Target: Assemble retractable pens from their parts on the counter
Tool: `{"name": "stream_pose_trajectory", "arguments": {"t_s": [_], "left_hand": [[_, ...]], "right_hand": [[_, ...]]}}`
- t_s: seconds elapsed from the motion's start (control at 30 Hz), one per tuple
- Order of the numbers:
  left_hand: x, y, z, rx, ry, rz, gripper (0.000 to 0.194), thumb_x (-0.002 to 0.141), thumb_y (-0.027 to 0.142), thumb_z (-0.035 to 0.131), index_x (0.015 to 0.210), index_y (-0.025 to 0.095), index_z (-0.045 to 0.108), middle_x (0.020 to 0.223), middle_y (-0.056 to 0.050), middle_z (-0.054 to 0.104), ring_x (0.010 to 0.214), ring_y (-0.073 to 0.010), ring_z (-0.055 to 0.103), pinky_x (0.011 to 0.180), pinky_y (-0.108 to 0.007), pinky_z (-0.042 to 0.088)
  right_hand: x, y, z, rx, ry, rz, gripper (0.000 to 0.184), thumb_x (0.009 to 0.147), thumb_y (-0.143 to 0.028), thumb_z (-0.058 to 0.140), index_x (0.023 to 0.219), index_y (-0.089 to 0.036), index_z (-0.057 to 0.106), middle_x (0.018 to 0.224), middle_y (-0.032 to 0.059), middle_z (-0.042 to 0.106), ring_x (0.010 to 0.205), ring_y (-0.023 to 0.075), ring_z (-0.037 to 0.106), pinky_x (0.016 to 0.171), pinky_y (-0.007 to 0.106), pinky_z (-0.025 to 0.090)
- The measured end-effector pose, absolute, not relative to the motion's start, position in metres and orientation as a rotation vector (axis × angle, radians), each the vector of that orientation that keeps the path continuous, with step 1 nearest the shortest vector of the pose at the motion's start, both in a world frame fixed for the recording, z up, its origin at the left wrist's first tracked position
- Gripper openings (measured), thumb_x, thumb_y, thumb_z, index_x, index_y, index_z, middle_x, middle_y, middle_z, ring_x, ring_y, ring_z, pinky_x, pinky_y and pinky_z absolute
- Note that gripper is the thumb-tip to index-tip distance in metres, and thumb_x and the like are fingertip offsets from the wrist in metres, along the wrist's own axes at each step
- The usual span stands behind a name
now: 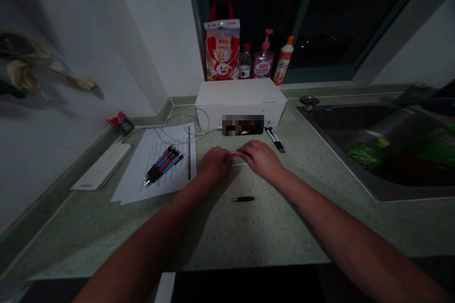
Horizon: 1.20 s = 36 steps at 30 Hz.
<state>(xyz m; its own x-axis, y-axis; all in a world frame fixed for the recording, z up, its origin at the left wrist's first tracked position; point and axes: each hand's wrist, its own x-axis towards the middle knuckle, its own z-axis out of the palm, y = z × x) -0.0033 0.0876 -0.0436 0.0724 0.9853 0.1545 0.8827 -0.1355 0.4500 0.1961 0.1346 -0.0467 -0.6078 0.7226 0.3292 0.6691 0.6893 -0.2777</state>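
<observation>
Between my two hands is a slim red pen barrel (237,154), held level above the counter. The fingers of my left hand (215,165) close around its left end, where something dark shows at the fingertips. My right hand (262,157) pinches the other end. Just below the barrel, a thin pale stick (241,164) lies on the counter; I cannot tell what it is. Closer to me rests a short black pen section (243,199) with a pointed tip. Several pens (164,165) with blue, red and black parts are heaped on printed sheets (135,156) to the left.
A phone (250,126) with a white cable (206,135) leans against a white box (241,92). Two white-and-black pens (275,140) lie beside it. On the right is a sink (355,170). A flat white box (103,166) sits far left; bottles (263,59) stand behind.
</observation>
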Motion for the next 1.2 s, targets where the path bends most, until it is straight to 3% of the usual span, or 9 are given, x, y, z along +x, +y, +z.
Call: {"name": "stream_pose_trajectory", "arguments": {"t_s": [0.17,0.3,0.57,1.2], "left_hand": [[-0.008,0.075,-0.030,2.095,1.864,0.625,0.011,0.089,0.022,0.068,0.092,0.021,0.078,0.090,-0.007,0.072,0.086,-0.0226,0.065,0.082,-0.035,0.050],[-0.012,0.066,-0.023,2.232,1.811,0.494,0.009,0.086,0.024,0.070,0.088,0.022,0.078,0.092,-0.009,0.072,0.089,-0.0261,0.065,0.081,-0.037,0.049],[-0.007,0.066,-0.021,2.315,1.808,0.338,0.014,0.091,0.018,0.062,0.087,0.019,0.076,0.093,-0.011,0.071,0.090,-0.0267,0.065,0.082,-0.037,0.049],[-0.014,0.074,-0.025,2.130,1.927,0.510,0.017,0.092,0.017,0.058,0.092,0.018,0.075,0.098,-0.011,0.072,0.098,-0.0271,0.064,0.085,-0.037,0.048]], "right_hand": [[0.207,0.128,-0.038,-1.076,-2.433,0.204,0.017,0.100,-0.026,0.062,0.109,-0.020,0.076,0.104,0.0095,0.071,0.102,0.0250,0.063,0.091,0.038,0.048],[0.214,0.121,-0.029,-1.048,-2.433,0.250,0.013,0.099,-0.024,0.063,0.103,-0.020,0.075,0.100,0.0083,0.071,0.100,0.0242,0.063,0.091,0.037,0.048],[0.206,0.112,-0.029,-0.924,-2.606,0.253,0.009,0.095,-0.021,0.068,0.099,-0.020,0.075,0.100,0.0079,0.071,0.098,0.0235,0.062,0.090,0.038,0.048],[0.214,0.116,-0.025,-1.082,-2.637,0.250,0.008,0.094,-0.016,0.065,0.092,-0.017,0.073,0.093,0.0086,0.070,0.093,0.0246,0.062,0.085,0.036,0.046]]}}
